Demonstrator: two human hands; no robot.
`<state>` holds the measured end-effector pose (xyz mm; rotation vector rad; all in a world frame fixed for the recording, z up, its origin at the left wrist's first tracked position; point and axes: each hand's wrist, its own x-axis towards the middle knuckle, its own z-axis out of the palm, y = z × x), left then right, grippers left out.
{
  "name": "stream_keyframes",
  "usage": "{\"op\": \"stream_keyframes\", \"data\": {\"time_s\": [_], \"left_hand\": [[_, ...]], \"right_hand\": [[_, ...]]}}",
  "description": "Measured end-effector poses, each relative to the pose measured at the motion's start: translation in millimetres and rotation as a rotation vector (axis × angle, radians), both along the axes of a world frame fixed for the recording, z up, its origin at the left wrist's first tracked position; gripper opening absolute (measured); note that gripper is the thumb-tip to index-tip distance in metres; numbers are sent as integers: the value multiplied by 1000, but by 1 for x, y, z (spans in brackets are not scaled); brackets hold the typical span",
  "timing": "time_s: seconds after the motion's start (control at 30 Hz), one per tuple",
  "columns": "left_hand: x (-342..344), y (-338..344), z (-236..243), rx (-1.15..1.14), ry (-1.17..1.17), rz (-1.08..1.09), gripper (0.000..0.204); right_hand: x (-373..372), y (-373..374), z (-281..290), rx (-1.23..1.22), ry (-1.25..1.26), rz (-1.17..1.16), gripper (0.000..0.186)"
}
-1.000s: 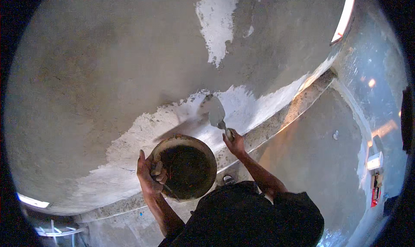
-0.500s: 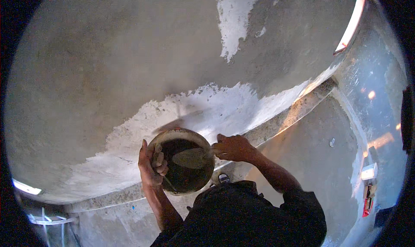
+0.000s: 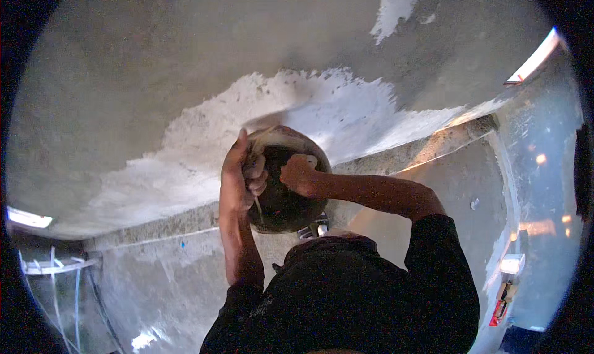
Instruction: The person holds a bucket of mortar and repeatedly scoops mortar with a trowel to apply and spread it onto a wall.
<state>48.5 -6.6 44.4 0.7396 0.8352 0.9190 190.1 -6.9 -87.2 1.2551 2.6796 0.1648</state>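
Overhead, we gripped the dark round pan (image 3: 288, 196) by its rim in our closed left hand (image 3: 238, 181), our fisted right hand (image 3: 299, 173) inside it, the grey ceiling (image 3: 154, 75) only partly covered with white plaster (image 3: 328, 112).

Your body fills the lower middle of the view. You wear a dark, nearly black top (image 3: 352, 298) with loose, softly creased cloth and no legible marking. Its short sleeves end near the elbows: the right sleeve (image 3: 433, 242) forms a wide, rounded cuff, and the left sleeve (image 3: 238, 295) ends in a narrower one. Both forearms are bare below the cuffs. Your left hand (image 3: 238, 181) and right hand (image 3: 300, 174) are ungloved, with no ring, watch or band visible. Grey smears show on the fingers (image 3: 257, 171).
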Motion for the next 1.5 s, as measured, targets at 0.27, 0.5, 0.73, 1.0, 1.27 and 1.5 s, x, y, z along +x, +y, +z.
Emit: {"op": "stream_keyframes", "data": {"time_s": [0.27,0.5,0.73,1.0,1.27,1.5], "left_hand": [[6,-2,-6,6,90,14,39],[9,-7,0,-29,168,27,38],[15,-15,15,-29,231,75,47],[14,8,13,8,18,-113,68],[54,16,18,16,171,53,58],[59,25,6,19,130,18,57]], "right_hand": [[4,-8,11,-280,32,86,12],[24,-9,7,-622,177,-67,23],[92,-20,20,-917,678,-130,40],[157,-66,38,-867,877,-498,38],[202,-96,-1,-392,1829,-409,22],[237,-57,38,-70,2134,-522,25]]}}
